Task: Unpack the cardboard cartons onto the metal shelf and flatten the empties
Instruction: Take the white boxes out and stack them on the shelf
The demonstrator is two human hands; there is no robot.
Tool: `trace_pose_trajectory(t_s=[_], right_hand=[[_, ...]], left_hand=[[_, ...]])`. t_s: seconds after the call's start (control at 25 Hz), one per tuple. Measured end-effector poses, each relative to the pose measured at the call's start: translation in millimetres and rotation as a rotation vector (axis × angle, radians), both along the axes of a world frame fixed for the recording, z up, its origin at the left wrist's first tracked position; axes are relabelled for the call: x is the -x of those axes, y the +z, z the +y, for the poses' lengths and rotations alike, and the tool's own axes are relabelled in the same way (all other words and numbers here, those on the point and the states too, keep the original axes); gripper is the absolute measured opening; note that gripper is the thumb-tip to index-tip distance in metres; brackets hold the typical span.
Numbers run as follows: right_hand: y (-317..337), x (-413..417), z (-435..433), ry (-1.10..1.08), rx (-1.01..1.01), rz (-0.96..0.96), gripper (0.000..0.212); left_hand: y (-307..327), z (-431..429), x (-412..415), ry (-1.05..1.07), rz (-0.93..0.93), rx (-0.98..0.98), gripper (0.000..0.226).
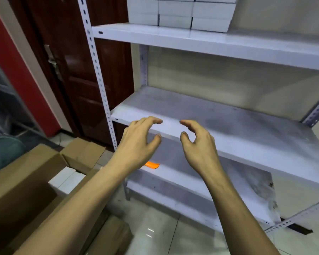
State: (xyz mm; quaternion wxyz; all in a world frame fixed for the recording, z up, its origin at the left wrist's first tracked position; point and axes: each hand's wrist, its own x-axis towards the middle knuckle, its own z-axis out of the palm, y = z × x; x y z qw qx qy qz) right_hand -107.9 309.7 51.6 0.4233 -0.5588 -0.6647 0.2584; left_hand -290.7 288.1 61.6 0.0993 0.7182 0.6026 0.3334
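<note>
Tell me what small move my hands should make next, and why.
Probably lower the left hand and right hand to the carton and grip a white box: both hands are empty, white boxes sit in the carton, and the middle shelf has room.

Metal shelf: white boxes on top tier, orange obj on lower tier

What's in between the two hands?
Nothing. In the head view, the gap between the left hand and right hand is bare; only the metal shelf shows behind.
</note>
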Motion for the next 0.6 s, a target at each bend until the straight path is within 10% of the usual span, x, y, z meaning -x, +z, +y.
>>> trace_pose_trajectory(t_s=[0.6], right_hand=[[-41, 148, -56, 0.291, 0.16, -0.001, 0.028]], left_hand=[[-59, -105, 123, 0.32, -0.144, 0.156, 0.034]])
